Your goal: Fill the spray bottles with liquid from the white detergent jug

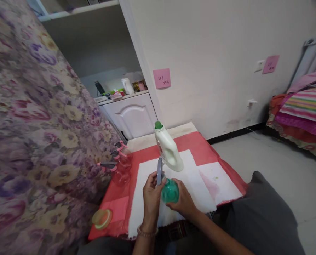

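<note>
A green see-through spray bottle (171,191) is held tilted over the white cloth (144,198), low in the middle of the head view. My right hand (183,202) wraps round its rounded body. The fingers of my left hand (152,189) are closed on the grey spray head (160,171) at the bottle's neck; whether it is fully seated I cannot tell. Just beyond stands a large white jug (171,150) with a green cap (158,125). Several clear spray bottles with pink and grey heads (120,166) stand at the table's left side.
A round yellowish lid or jar (102,219) sits at the table's near left corner. Red covering (192,141) lies over the table, with a pink-stained white sheet (218,182) on the right. A floral curtain (54,141) hangs close on the left, and a white cabinet (131,115) stands behind.
</note>
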A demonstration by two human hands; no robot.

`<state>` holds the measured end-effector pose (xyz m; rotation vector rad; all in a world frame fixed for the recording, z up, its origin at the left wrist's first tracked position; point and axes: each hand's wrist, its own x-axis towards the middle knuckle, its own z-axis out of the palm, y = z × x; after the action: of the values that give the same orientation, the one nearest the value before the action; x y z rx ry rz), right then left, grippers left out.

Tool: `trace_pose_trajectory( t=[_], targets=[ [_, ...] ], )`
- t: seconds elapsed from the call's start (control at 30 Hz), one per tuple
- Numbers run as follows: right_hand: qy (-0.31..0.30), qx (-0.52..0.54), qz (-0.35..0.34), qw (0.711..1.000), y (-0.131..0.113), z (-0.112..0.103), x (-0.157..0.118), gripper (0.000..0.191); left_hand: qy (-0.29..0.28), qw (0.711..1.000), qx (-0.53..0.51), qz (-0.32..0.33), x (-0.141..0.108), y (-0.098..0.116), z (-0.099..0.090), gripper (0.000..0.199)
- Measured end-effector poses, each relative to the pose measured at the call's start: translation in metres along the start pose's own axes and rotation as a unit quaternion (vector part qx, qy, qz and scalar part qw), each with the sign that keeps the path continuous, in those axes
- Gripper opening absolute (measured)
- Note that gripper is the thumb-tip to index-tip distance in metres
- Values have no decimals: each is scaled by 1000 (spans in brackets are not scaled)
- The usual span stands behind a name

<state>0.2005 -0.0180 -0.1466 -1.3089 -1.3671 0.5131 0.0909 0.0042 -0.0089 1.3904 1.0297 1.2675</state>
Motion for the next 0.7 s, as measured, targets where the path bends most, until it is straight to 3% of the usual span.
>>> trace_pose_trajectory(
  t=[0.2, 0.7],
  targets=[
    [-4, 0, 7, 1000, -5, -2, 0, 93, -5, 999, 35, -17, -2, -16, -1, 30],
    [-3, 6, -4, 1000, -1, -1, -1, 88, -2, 998, 57, -4, -4, -20, 1, 23]
  ],
)
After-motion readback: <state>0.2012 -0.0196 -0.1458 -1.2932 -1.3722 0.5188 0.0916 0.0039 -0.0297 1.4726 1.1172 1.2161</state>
